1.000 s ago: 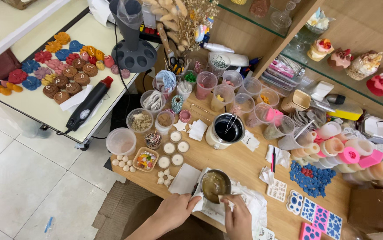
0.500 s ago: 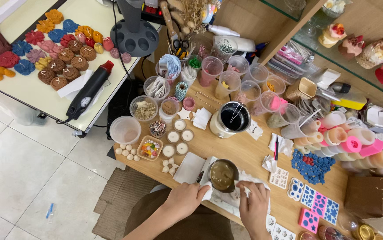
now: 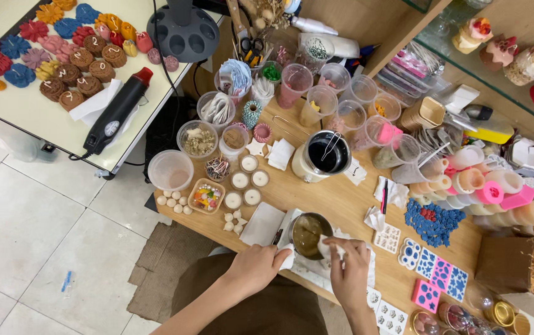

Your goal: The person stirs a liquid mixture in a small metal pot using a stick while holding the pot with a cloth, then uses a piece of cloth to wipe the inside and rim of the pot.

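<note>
Small metal pot (image 3: 308, 234) is gripped by left hand (image 3: 255, 268) through white cloth; white tissue (image 3: 329, 247), apparently, is pinched by right hand (image 3: 348, 273) at pot rim, on table (image 3: 341, 208).

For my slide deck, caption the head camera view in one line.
Left hand steadies a small metal pot while the right hand wipes its rim with white tissue.

The person is wearing brown clothing over the lap; the left hand (image 3: 255, 268) and right hand (image 3: 348, 275) are showing bare, unsleeved forearms
</note>
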